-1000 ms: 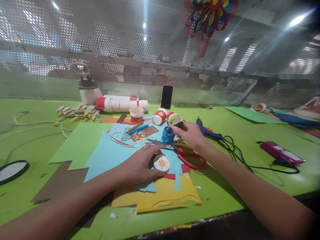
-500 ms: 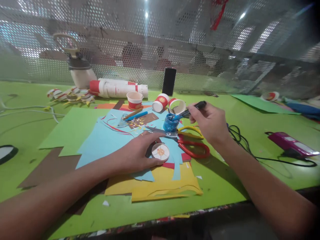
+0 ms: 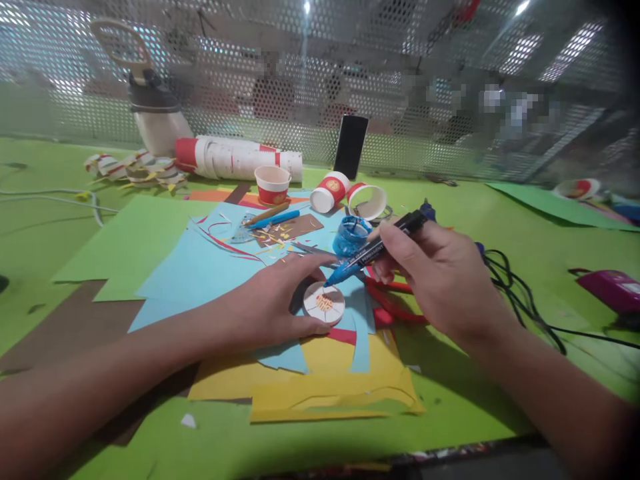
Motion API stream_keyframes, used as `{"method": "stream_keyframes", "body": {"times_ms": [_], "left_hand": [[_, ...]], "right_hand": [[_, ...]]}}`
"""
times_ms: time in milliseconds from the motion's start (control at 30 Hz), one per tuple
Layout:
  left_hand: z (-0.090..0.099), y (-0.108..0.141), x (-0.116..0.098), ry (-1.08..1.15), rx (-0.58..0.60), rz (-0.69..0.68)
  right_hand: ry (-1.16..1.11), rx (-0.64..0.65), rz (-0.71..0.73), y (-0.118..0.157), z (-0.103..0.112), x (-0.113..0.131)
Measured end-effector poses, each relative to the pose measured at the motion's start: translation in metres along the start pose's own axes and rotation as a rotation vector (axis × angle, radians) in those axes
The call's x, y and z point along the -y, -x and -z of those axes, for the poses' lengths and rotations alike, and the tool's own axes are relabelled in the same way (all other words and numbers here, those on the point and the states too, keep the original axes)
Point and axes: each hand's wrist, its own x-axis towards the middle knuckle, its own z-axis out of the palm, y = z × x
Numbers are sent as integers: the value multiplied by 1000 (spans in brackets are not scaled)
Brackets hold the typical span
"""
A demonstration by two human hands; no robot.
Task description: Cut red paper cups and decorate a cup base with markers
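Note:
My left hand (image 3: 273, 297) curls around a small round white paper cup base (image 3: 323, 312) with a printed orange emblem and thin lines across it, thumb at its near side and fingers at its far side. A black marker (image 3: 373, 250) with a blue-stained tip is pinched in my right hand (image 3: 440, 273). Its tip is at the far rim of the white disc; whether it touches, I cannot tell. Just behind the marker stands a jar of blue paint (image 3: 351, 235). Scissors with red handles (image 3: 393, 305) lie partly hidden under my right hand.
Coloured paper sheets (image 3: 175, 247) and scraps cover the middle of the green table (image 3: 480, 413). Paper cups (image 3: 273, 185), stacked cups (image 3: 240, 159), a phone (image 3: 351, 147) and a white sprayer bottle (image 3: 157, 123) stand or lie behind. Black cable (image 3: 520, 293) and a purple device (image 3: 613, 287) are on the right.
My right hand has brought the marker out of the blue paint jar, nearer and to the left, over to the white disc. My left hand keeps its hold. The view has shifted slightly.

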Motion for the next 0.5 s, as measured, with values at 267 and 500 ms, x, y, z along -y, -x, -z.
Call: {"method": "stream_keyframes", "body": {"times_ms": [267,500], "left_hand": [[-3,0,2,8,-21,32],[-3,1,3,36,-49,25]], "right_hand": [[93,-7,23,2,0,3],[103,17,101,6,-2,5]]}}
